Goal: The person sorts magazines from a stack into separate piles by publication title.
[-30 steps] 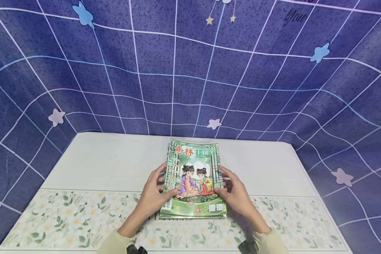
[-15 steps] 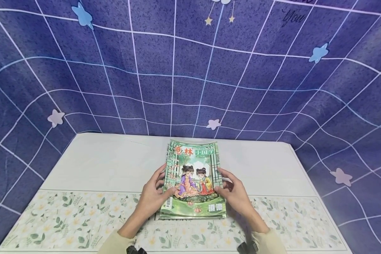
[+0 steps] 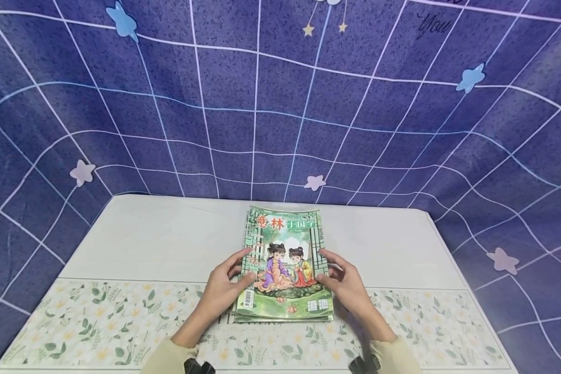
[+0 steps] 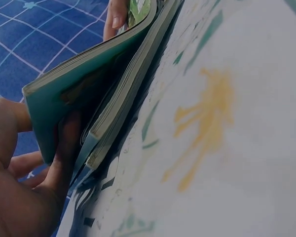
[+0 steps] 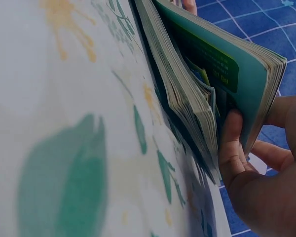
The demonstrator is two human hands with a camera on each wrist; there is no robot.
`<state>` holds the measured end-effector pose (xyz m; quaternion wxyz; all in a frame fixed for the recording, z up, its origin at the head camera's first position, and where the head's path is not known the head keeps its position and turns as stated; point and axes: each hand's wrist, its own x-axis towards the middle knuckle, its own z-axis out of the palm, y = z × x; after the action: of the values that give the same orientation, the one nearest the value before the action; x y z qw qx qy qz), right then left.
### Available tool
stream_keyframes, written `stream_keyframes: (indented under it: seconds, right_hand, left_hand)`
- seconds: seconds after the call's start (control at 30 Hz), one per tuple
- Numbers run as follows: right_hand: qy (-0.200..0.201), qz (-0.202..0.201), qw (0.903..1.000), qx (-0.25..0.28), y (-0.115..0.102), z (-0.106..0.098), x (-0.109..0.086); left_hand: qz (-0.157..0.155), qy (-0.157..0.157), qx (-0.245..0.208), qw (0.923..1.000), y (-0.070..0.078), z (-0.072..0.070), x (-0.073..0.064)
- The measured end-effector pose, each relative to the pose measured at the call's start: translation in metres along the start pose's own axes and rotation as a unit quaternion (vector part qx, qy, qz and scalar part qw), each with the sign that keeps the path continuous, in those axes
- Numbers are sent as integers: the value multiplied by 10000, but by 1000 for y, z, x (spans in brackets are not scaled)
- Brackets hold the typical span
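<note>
Far left: purple-blue fabric drape with white grid lines (image 3: 168, 130), a pale pink star (image 3: 82, 173) on it. Next, a white tabletop (image 3: 154, 239), its near part printed with a yellow-and-green floral pattern (image 3: 112, 322). A beige left sleeve (image 3: 165, 358) leads to the left hand (image 3: 222, 285), which pinches the left edge of a green paper magazine with two illustrated children on its cover (image 3: 285, 265), thumb above, a finger beneath. The magazine sits at centre, atop thick-paged lower magazines (image 5: 187, 94) lying on the floral part; wrist views show its near end raised, a gap beneath. The right hand (image 3: 350, 285) pinches the right edge likewise, a finger against the teal back cover. Beyond it, a beige right sleeve (image 3: 399, 358). Far right: a second pale pink star (image 3: 503, 261) on the drape.
</note>
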<state>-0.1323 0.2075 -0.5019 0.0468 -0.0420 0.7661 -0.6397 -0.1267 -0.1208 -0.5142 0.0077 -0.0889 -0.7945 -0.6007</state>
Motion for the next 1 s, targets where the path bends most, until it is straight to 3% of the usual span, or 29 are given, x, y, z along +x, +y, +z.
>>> stream_keyframes:
  seconds: [0.2,0.53,1.0]
  right_hand:
    - [-33,187,9998,-21,1,1,1]
    - [-28,225,9997,-54,2,-1,1]
    - [48,184,9998,-48,1,-3,0]
  left_hand:
    - [-201,-29,143,9997,-1,-2,0]
    - [-441,-7,-122,9990,2,-1,-1]
    - [-480,90,-80,9988,5,2,-2]
